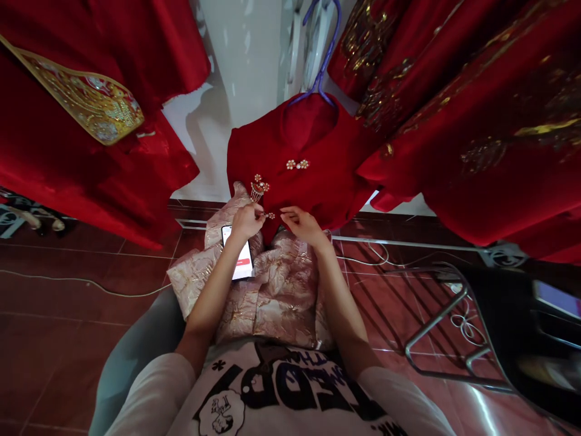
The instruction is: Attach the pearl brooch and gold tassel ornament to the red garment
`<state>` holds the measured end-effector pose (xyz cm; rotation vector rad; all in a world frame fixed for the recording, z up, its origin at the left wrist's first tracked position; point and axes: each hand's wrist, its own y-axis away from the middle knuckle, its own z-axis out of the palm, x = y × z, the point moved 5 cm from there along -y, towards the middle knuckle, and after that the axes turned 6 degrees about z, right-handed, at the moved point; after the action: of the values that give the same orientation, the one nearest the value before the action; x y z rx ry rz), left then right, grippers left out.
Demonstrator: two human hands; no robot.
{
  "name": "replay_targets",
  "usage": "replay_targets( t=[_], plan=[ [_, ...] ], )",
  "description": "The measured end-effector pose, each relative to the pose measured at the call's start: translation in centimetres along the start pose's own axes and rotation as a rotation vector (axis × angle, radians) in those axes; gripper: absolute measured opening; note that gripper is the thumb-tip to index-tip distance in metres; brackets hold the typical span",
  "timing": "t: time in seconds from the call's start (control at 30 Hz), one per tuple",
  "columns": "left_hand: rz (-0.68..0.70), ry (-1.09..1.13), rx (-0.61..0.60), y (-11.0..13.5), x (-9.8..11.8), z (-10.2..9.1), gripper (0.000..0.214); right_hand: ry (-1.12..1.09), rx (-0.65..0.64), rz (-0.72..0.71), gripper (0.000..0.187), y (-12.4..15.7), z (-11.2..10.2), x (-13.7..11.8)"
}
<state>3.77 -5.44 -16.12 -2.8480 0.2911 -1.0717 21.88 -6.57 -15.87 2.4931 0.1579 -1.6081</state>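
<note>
A red garment [313,157] hangs on a purple hanger [324,60] in front of me. It bears a pearl-and-gold clasp [297,164] and a gold tasselled ornament [259,187]. My left hand [247,221] pinches a small beaded clasp [270,215] at the garment's lower edge. My right hand [302,224] is closed on the red fabric just right of it. A pink brocade cloth [276,290] lies over my lap, with a lit phone [238,254] on it under my left forearm.
More red gold-embroidered garments hang at the left [91,109] and right [476,121]. A metal-framed chair [454,327] stands at my right on the dark red tiled floor [68,315]. A white cable [91,281] runs across the floor.
</note>
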Motion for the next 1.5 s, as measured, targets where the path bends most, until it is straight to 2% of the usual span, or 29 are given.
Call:
replay_targets(
  t=[0.17,0.27,0.33,0.43,0.57,0.77,0.87,0.93,0.97,1.07,1.17,1.23,1.37,1.5],
  plan=[
    [0.111,-0.329,-0.061,1.4,0.8,1.5,0.026,0.03,-0.013,0.02,0.028,-0.4,0.5,0.8],
    [0.178,-0.395,-0.023,1.5,1.3,1.0,0.023,-0.017,-0.048,0.008,0.031,-0.6,0.7,1.1],
    [0.249,-0.394,-0.016,1.4,1.6,0.2,0.018,-0.056,-0.085,-0.018,0.03,-0.8,0.7,1.2],
    [0.362,-0.358,-0.073,1.0,1.8,-0.8,0.011,-0.105,-0.124,-0.041,0.03,-0.9,0.8,1.4],
    [0.436,-0.246,-0.118,0.3,1.7,-1.5,0.001,-0.164,-0.143,-0.035,0.032,-0.9,1.0,1.3],
    [0.493,-0.09,-0.102,-1.9,1.3,-1.5,0.015,-0.179,-0.149,-0.022,0.035,-0.3,0.9,0.7],
    [0.455,-0.012,-0.073,-2.9,1.0,-1.4,0.016,-0.157,-0.185,-0.073,0.034,0.3,0.3,0.2],
    [0.377,0.101,-0.034,-3.4,0.6,-1.4,0.011,-0.156,-0.205,-0.101,0.034,0.6,-0.1,-0.1],
    [0.317,0.19,-0.01,-3.7,0.4,-1.4,0.014,-0.156,-0.211,-0.11,0.035,0.7,-0.3,-0.2],
    [0.127,0.559,0.068,-4.4,-0.5,-1.2,0.039,-0.15,-0.217,-0.121,0.038,0.9,-0.9,-0.3],
    [-0.015,0.934,0.11,-5.1,-0.9,-1.0,0.03,-0.154,-0.226,-0.114,0.039,0.9,-1.3,-0.3],
    [-0.109,1.093,0.128,-5.5,-1.1,-0.9,0.023,-0.16,-0.224,-0.106,0.039,0.9,-1.5,-0.3],
    [-0.242,1.172,0.148,-5.8,-1.5,-0.2,0.015,-0.162,-0.219,-0.092,0.039,1.1,-1.9,-0.4],
    [-0.273,1.136,0.19,-6.1,-2.1,0.4,0.015,-0.167,-0.225,-0.11,0.04,1.3,-2.1,-0.6]
  ],
)
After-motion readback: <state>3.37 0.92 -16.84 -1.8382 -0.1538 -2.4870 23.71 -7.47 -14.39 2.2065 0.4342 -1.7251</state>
